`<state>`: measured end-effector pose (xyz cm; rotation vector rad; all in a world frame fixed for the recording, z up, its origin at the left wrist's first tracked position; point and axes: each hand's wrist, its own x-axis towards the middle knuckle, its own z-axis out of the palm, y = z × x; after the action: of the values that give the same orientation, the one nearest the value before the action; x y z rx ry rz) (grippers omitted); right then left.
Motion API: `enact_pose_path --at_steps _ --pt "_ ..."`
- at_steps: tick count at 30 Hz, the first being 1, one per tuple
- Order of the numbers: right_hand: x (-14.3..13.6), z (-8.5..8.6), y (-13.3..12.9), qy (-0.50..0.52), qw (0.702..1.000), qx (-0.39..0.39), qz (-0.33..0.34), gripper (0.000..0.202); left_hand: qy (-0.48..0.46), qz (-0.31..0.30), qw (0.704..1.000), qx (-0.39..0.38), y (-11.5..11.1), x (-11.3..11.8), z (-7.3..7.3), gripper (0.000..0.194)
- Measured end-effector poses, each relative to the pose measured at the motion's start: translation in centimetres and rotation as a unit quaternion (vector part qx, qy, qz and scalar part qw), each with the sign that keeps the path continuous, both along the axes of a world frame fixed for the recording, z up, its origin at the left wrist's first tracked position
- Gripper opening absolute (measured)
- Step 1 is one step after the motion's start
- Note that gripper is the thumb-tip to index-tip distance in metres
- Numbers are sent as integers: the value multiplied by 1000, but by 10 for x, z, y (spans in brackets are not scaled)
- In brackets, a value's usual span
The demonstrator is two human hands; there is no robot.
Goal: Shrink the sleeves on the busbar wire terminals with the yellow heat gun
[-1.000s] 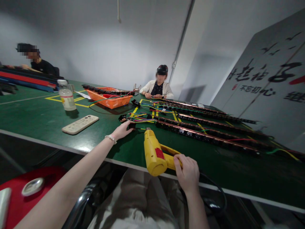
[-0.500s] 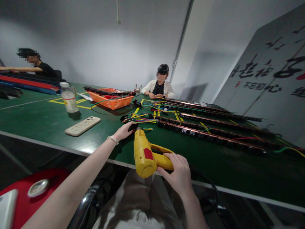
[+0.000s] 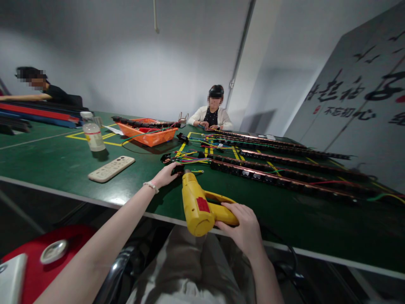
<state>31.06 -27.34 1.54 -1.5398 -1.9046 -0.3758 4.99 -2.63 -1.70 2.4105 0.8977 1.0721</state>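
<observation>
My right hand [image 3: 243, 226] is wrapped round the handle of a yellow heat gun [image 3: 195, 207] with a red label. The gun's nozzle points away from me, close to the fingers of my left hand [image 3: 167, 175]. Those fingers are closed on a small black connector [image 3: 178, 169] at the near end of the wiring, partly hidden by the hand and the nozzle. Coloured wires [image 3: 193, 159] run from there to a long black strip with copper-coloured bars [image 3: 268, 179] lying on the green table [image 3: 126, 188].
More strips [image 3: 284, 162] lie to the right. An orange basket [image 3: 152, 138], a bottle [image 3: 94, 137] and a beige flat case [image 3: 112, 169] stand left. One person [image 3: 211, 116] sits across the table, another [image 3: 57, 93] at far left. A red stool [image 3: 63, 236] is below left.
The heat gun and my right hand have shifted slightly to the right. My left hand stays almost in place. The person across has brought their hands up a little.
</observation>
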Motion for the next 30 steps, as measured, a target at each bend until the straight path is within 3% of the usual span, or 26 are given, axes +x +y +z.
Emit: enact_pose_path --at_steps 19,30 --pt "57 -3 -10 -33 998 20 -49 54 -7 -8 1000 -1 3 -3 -4 41" --pt "38 -4 -15 -46 995 28 -88 44 -16 -19 1000 1 6 -2 -5 42"
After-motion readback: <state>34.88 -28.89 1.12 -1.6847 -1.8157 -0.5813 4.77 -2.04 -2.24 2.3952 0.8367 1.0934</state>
